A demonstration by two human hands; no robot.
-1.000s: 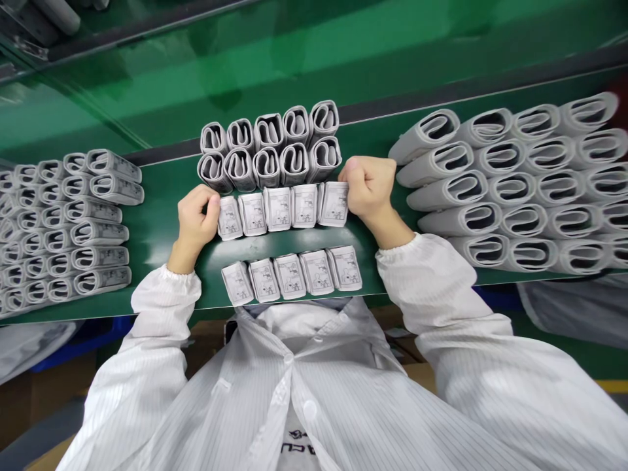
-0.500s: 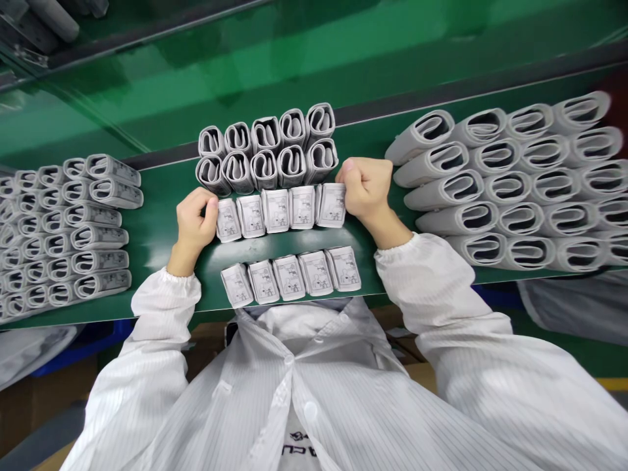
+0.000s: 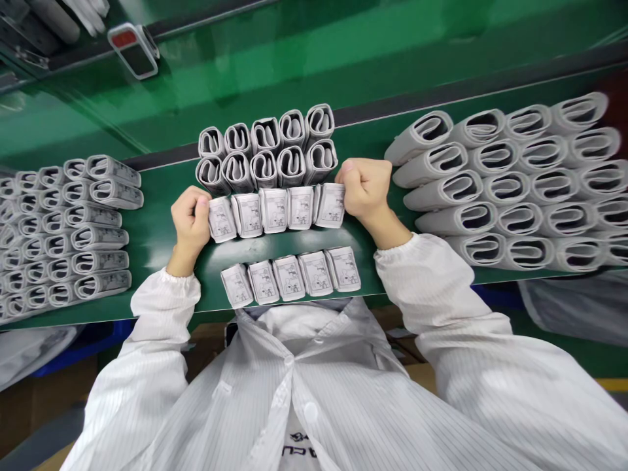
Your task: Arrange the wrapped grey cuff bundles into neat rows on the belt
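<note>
A row of folded grey fabric cuffs (image 3: 273, 210), printed with line drawings, lies on the green bench between my two hands. My left hand (image 3: 190, 219) is closed, thumb and curled fingers pinching the edge of the leftmost cuff (image 3: 222, 220). At the other end, my right hand (image 3: 366, 186) forms a fist with its fingers on the outer edge of the rightmost cuff (image 3: 330, 205). Just behind stand two stacked layers of rolled cuffs (image 3: 265, 169), open ends facing me. A second printed row (image 3: 289, 278) lies nearer my body.
Stacked rolled cuffs (image 3: 44, 242) fill the left of the bench. Larger grey rolls (image 3: 510, 190) are piled on the right. A green panel (image 3: 343, 59) rises behind the bench. At upper left is a grey device with a red patch (image 3: 133, 51).
My left hand has shifted slightly left, and the leftmost cuffs of the row moved with it, widening gaps. My right hand stays put. The grey device has appeared at upper left.
</note>
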